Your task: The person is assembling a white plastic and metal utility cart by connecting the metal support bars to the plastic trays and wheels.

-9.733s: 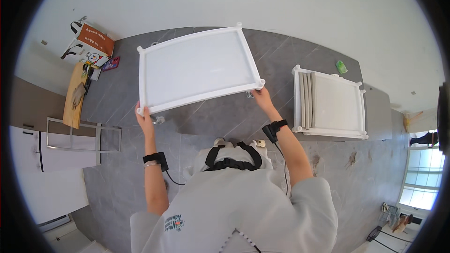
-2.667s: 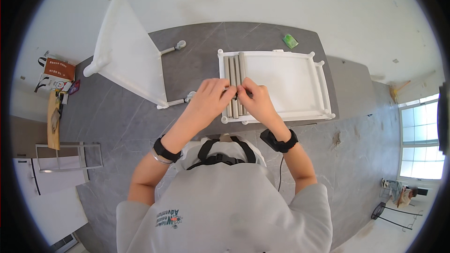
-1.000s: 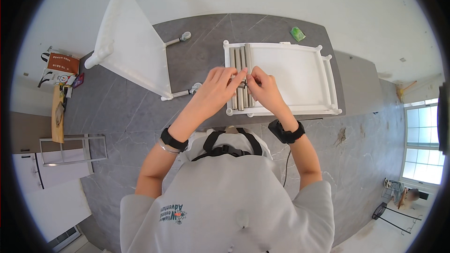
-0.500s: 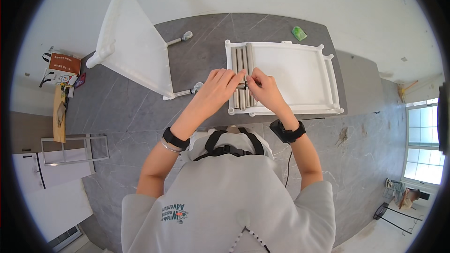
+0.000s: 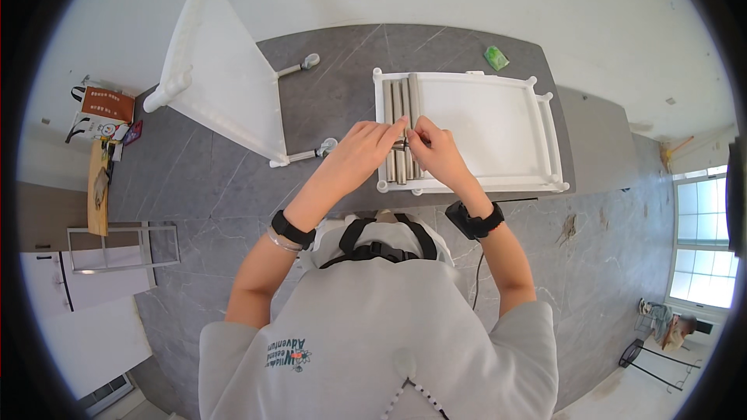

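Head view, looking straight down. Nearest: the person's grey sweatshirt (image 5: 373, 342) and a black head strap (image 5: 379, 243), filling the lower middle. Both forearms reach up from there, each with a black wristband.

Left hand (image 5: 364, 148) and right hand (image 5: 432, 152) meet over the left end of a flat white tray (image 5: 498, 120). Fingertips of both hands pinch together on a small metal piece (image 5: 401, 144) at the grey metal tubes (image 5: 398, 101), which lie side by side along the tray's left wall. The hands cover the middle of the tubes; what exactly the fingers grip is too small to make out.

Left of the tray, well apart from it: a second white tray (image 5: 222, 78) tilted up on edge, with castor wheels (image 5: 311, 62) on short metal stems sticking out from its right side. Its top is cut off at the picture rim.

Both trays rest on a dark grey tabletop (image 5: 327, 101). A small green packet (image 5: 496, 57) lies beyond the flat tray.

Far left: bags (image 5: 101, 113) and a wire rack (image 5: 120, 245). Floor is grey marbled stone (image 5: 599, 264); white wall beyond; window (image 5: 696, 241) at far right.
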Demonstrator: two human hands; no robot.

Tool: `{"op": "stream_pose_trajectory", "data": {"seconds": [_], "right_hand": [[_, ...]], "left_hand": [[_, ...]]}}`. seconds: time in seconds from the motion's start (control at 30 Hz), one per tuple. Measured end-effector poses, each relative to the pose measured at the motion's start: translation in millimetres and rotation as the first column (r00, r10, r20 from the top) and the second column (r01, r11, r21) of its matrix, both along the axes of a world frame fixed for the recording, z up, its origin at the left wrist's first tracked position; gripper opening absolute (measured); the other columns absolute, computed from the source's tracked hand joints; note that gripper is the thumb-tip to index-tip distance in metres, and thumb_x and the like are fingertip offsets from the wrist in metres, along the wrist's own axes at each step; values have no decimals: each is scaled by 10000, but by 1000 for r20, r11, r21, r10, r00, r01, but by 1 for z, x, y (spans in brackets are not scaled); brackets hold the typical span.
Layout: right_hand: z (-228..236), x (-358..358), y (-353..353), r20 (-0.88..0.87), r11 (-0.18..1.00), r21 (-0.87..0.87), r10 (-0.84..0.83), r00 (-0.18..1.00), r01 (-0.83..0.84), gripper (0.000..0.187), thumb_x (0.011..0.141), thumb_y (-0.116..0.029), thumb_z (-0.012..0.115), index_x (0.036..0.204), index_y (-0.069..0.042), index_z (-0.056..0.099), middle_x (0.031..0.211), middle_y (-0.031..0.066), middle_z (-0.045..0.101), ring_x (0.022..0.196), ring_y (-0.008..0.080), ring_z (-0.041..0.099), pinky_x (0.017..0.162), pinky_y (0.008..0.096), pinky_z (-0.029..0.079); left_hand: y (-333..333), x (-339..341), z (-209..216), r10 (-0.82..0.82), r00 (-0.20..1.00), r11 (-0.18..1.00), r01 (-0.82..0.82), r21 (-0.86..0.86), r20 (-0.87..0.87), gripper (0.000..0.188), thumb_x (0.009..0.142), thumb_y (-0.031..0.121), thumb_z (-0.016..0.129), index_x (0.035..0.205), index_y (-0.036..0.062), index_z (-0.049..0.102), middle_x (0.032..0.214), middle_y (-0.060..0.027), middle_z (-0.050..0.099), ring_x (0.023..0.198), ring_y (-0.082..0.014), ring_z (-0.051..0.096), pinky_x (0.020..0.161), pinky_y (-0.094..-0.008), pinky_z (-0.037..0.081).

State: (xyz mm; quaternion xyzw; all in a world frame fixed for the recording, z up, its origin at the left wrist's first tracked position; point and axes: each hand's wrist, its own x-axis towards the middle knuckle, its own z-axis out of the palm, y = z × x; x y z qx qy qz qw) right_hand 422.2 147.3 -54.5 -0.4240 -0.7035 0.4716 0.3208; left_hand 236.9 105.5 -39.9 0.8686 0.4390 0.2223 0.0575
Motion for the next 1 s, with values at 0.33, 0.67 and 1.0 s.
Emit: {"op": "stream_pose_trajectory", "data": {"seconds": [0.33,0.67,1.0], "right_hand": [[-8,5,1,16,1000,-20,5,1000,-5,196,886,-141,545,775,-4,460,546,114,513,465,163,464,476,313,389],[-11,4,0,-6,994,83,77,997,-76,224,921,-139,514,743,-38,424,502,15,482,414,68,429,399,237,340],[-3,4,1,26,999,-14,52,998,-51,193,876,-134,555,779,0,454,567,121,521,471,180,453,481,316,386]], "left_hand": [[-2,4,-3,19,999,1000,-18,-12,42,627,733,67,676,1297,9,406,1056,-90,541,998,-269,537,909,-386,428],[-2,4,-1,36,999,995,-33,-92,28,640,726,54,679,1301,25,400,1129,-118,542,1029,-264,542,905,-399,434],[-3,0,-2,85,995,971,-71,-227,50,590,724,71,685,1252,17,426,1070,-112,547,997,-280,545,905,-430,422]]}}
